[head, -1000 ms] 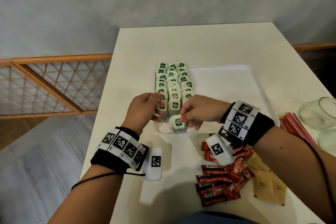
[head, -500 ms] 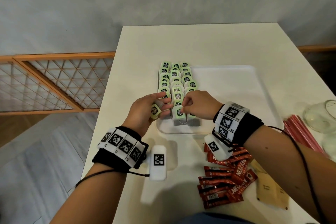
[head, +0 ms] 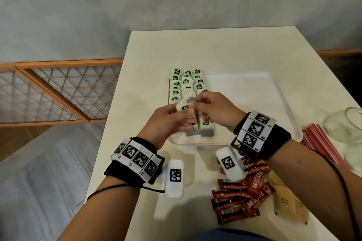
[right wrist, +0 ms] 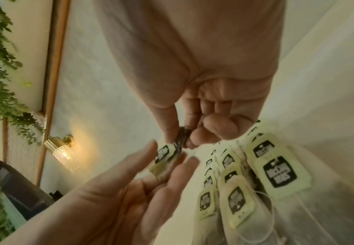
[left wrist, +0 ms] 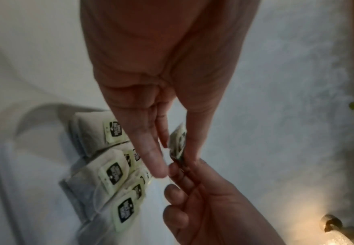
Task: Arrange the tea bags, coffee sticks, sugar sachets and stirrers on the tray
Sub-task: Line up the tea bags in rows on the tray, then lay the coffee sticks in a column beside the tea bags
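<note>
Both hands meet above the near left part of the white tray. My left hand holds a tea bag with a green tag between thumb and fingers. My right hand pinches the same bag's far end. In the right wrist view the tea bag's tag lies on the left hand's fingers while the right hand nips its dark part. Rows of tea bags fill the tray's left side. The left wrist view shows the held tea bag beside the left hand's thumb.
Red coffee sticks lie in a heap on the table near me, with tan sugar sachets to their right. Red stirrers and a glass jar are at the right edge. The tray's right half is bare.
The right hand left a tea bag at the near end of the rows. Both hands then rose from the tray and now hold one tea bag between them.
</note>
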The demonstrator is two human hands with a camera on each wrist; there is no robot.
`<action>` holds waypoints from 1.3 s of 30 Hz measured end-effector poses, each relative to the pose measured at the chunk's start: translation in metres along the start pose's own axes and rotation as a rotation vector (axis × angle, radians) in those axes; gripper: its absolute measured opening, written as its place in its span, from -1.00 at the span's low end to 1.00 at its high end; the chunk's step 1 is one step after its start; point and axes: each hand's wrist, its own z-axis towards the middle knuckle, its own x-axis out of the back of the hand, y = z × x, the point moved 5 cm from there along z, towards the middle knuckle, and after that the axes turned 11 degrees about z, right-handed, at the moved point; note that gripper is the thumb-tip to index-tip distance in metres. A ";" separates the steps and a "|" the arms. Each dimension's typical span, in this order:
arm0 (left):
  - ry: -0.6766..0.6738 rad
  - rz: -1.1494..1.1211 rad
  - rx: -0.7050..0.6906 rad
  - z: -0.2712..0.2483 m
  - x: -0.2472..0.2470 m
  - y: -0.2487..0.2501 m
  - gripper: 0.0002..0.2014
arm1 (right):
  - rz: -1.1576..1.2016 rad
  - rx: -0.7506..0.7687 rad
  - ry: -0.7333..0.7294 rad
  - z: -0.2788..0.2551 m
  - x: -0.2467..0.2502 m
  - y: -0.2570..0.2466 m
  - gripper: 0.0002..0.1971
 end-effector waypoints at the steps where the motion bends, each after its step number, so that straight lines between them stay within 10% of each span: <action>1: 0.043 0.018 -0.009 -0.002 0.003 -0.001 -0.76 | 0.001 -0.007 0.020 0.000 0.003 0.002 -0.87; 8: 0.347 0.387 -0.203 -0.005 0.040 0.017 -0.96 | -0.118 -0.002 -0.034 -0.005 0.010 0.014 -0.87; 15: 0.079 1.132 -0.206 0.002 0.047 0.021 -0.91 | -0.248 -0.026 -0.019 -0.009 0.041 0.024 -0.86; 31: 0.420 1.318 -0.306 -0.008 0.031 0.030 -0.83 | -0.358 -0.024 0.070 -0.059 0.111 0.027 -0.86; 39: -0.165 1.613 -0.452 -0.040 -0.114 -0.013 -0.54 | -0.906 -0.049 -0.303 -0.117 0.099 0.056 -0.49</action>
